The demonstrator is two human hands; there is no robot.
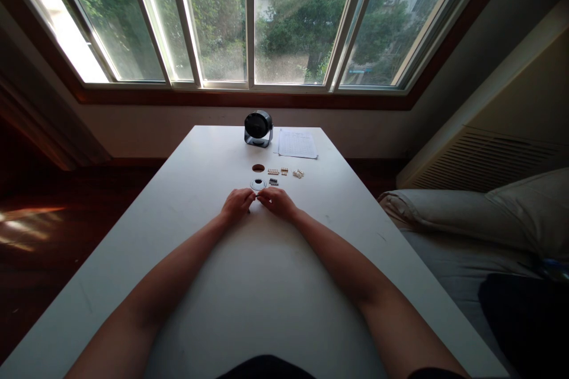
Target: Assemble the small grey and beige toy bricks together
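Note:
My left hand (pixel 237 202) and my right hand (pixel 277 201) meet above the white table (pixel 267 284). Their fingers are pinched together, fingertip to fingertip. A small dark bit shows between them, too tiny to name. Right behind the fingers lies a round white dish (pixel 252 186) with a dark middle. Close to my right hand is a cluster of small dark bead-like pieces (pixel 274 182). Farther back sit rows of small gold-coloured pieces (pixel 273 172), a smaller gold group (pixel 284 171) and a loose cluster of pale pieces (pixel 298 174). A brown oval (pixel 258 168) lies beside the rows.
A black round device on a stand (pixel 258 127), possibly a small fan, stands at the table's far end. Printed paper (pixel 297 144) lies to its right. Beyond is a wide window (pixel 293 23). A bed or couch with cushions (pixel 462 216) is on the right.

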